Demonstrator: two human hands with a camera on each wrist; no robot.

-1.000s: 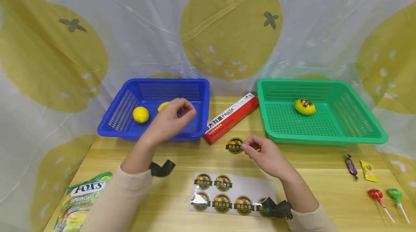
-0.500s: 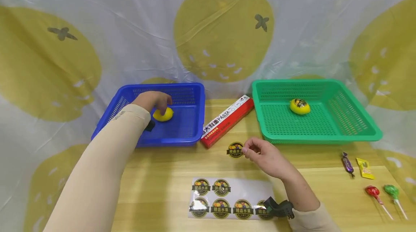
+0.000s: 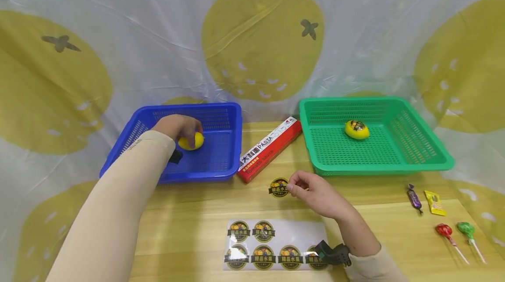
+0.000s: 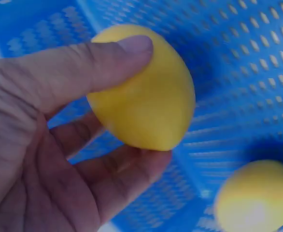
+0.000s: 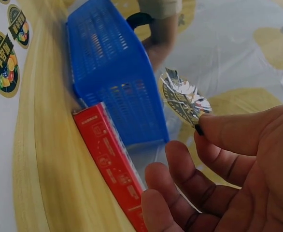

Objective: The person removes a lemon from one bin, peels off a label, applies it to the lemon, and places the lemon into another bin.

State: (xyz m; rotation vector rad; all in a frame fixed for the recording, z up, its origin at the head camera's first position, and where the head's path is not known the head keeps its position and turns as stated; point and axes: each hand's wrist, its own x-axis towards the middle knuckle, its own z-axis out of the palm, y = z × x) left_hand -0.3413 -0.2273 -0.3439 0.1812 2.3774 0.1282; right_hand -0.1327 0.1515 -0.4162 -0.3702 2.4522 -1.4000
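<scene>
Inside the blue basket (image 3: 213, 173), my left hand (image 3: 179, 127) grips a yellow lemon (image 4: 151, 101), its thumb across one side and fingers under the other. A second lemon (image 4: 257, 198) lies in the same basket, hidden behind the arm in the head view. Between thumb and forefinger, my right hand (image 3: 317, 194) pinches a round black-and-gold sticker (image 3: 278, 188) by its edge, above the wooden table. Below it lies a white sheet (image 3: 304, 232) bearing several more of these stickers. In the green basket (image 3: 378, 168), a lemon (image 3: 352, 132) carries such a sticker on top.
A red and white pasta box (image 3: 270, 150) lies slanted between the baskets. To the right are a purple-wrapped candy (image 3: 414, 198), a yellow candy packet (image 3: 435, 203), a red lollipop (image 3: 444, 230) and a green lollipop (image 3: 467, 229). A patterned curtain (image 3: 165, 45) hangs behind.
My left hand has gone from above the blue basket's front down into it and taken hold of a lemon. The right hand still pinches the sticker in nearly the same place.
</scene>
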